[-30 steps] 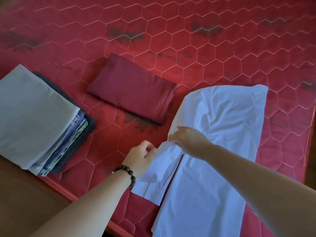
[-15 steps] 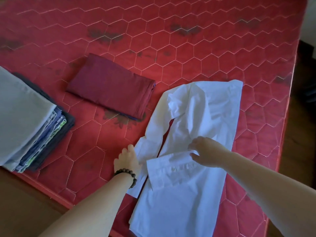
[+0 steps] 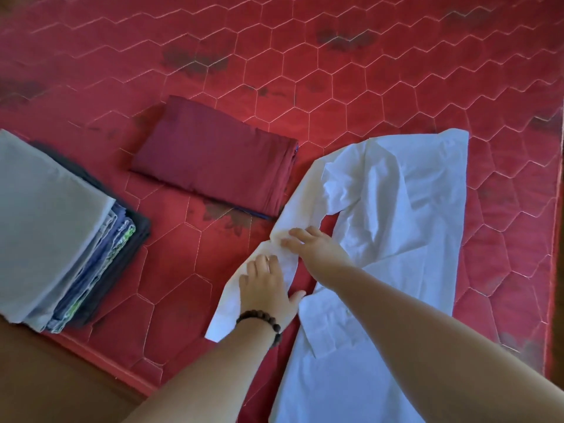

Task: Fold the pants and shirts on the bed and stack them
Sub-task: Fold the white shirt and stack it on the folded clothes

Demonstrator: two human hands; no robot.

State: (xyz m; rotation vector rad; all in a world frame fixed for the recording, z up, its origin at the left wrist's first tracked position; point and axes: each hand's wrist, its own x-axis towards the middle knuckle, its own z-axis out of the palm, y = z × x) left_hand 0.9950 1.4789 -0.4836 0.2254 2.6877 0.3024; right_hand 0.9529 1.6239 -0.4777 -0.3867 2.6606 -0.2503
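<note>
Item, nearest: two bare forearms reaching in from the lower edge, crossing toward the middle of the bed [image 3: 366, 87].

Item: left hand [image 3: 268, 288], fingers straight and spread, palm pressed flat on the long sleeve of the white shirt [image 3: 396, 224]. A dark beaded bracelet [image 3: 262, 319] circles this wrist.

Item: right hand [image 3: 314, 242], just beyond the left and almost touching it, fingers extended and flat on the same sleeve, holding nothing in a grip.

Item: the white shirt itself, lying spread on the right half of the bed. Its body runs from the near edge up and away; the sleeve on its left side lies in a long strip down toward the near edge, with a narrow wedge of red cover showing between sleeve and body. A second cuffed sleeve lies folded across the lower front. The upper part is creased and bunched.

Item: a stack of folded clothes [image 3: 45, 224] at the near left edge of the bed, well apart from the shirt. Pale grey piece on top; beneath it thin layers in blue, purple and a green print; a dark piece at the bottom, its edge jutting out.

Item: a maroon folded garment [image 3: 213, 160], lying alone between stack and shirt, farther back, its near right corner just beside the shirt's shoulder.

Item: the bed's cover, red, quilted in a hexagon pattern, with several dark blotches toward the far side.

Item: a brown floor [image 3: 45, 377] at the near left corner.
</note>
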